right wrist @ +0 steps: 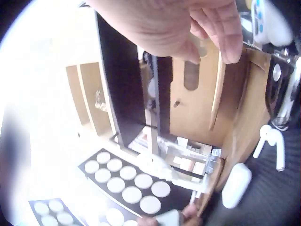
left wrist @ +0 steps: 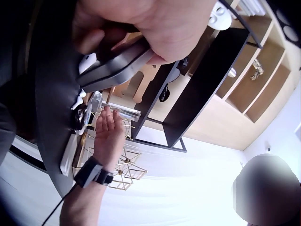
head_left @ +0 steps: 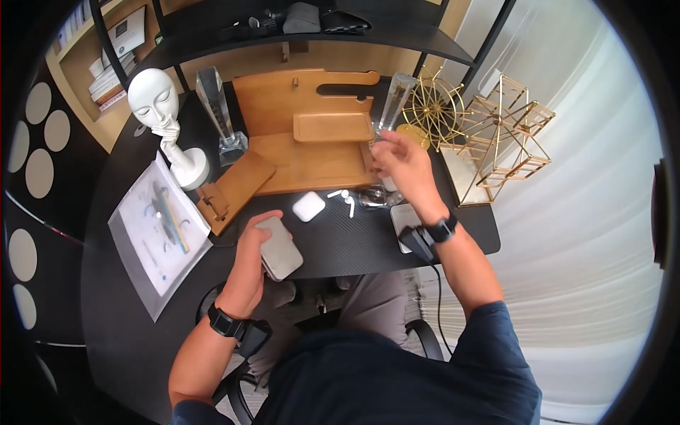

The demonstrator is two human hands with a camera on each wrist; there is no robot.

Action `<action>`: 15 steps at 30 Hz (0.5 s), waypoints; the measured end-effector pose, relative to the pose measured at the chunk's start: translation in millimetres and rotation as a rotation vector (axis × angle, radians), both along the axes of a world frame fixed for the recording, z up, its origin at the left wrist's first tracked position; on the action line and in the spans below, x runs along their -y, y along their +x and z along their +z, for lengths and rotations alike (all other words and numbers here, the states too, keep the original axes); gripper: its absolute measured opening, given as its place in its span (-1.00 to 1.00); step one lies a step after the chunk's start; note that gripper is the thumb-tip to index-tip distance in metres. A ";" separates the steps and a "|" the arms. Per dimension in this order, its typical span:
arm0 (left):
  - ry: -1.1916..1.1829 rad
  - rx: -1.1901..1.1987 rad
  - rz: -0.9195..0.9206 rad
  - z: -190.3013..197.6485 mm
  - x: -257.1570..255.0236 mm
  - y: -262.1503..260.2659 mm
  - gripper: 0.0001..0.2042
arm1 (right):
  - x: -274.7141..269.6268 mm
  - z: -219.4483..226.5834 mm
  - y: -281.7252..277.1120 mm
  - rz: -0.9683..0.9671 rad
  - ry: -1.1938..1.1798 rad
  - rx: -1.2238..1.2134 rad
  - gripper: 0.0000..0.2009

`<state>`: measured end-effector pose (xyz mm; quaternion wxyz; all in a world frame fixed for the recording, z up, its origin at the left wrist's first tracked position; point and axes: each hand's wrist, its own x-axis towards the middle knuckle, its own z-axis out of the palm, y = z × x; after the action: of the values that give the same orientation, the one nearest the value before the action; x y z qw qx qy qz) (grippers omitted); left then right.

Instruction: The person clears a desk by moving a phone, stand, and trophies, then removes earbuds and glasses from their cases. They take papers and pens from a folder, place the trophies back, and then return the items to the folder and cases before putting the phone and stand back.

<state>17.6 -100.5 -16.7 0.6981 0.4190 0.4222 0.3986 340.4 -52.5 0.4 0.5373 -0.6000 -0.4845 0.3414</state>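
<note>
My left hand (head_left: 246, 256) grips a grey rounded slab, which looks like a smartphone (head_left: 282, 249), over the desk's front edge. Its thumb and fingers hold the sides in the left wrist view. My right hand (head_left: 405, 164) hovers by the right end of a wooden desk organizer (head_left: 322, 170), fingers loosely bent with nothing between them. Beneath that hand lies a white remote with blue buttons (right wrist: 270, 23), partly hidden in the head view. A white earbud case (head_left: 309, 206), two white earbuds (head_left: 347, 198) and a dark watch (head_left: 372, 196) lie in front of the organizer.
A wooden piece (head_left: 237, 188) leans at the organizer's left, beside a papers sleeve (head_left: 161, 230) and white sculpture (head_left: 154, 103). Glass trophies (head_left: 212, 106) flank the organizer. Gold wheel ornaments (head_left: 435, 110) stand right. A flat white-edged device (head_left: 402, 219) lies under my right wrist.
</note>
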 end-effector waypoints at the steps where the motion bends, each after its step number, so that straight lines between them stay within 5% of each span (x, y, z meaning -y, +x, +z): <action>1: -0.025 0.017 -0.002 4.2 0.4 3.3 -0.49 | 15.2 3.8 -9.8 0.095 0.032 0.120 -0.37; 7: -0.209 0.121 -0.109 8.2 -12.4 34.9 -0.37 | 88.5 32.7 -69.3 0.678 0.365 0.716 -0.11; 11: -0.211 0.229 -0.093 29.6 -10.6 62.9 -0.32 | 90.3 27.6 -79.3 0.562 0.614 0.930 -0.35; 15: -0.079 0.206 -0.295 8.7 -41.6 51.8 -0.34 | 85.1 24.4 -78.5 0.362 0.765 1.035 -0.50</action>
<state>69.4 -58.9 -8.0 0.8044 0.4055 0.2980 0.3158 261.9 -137.7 24.8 0.3449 -0.3628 -0.8597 -0.1018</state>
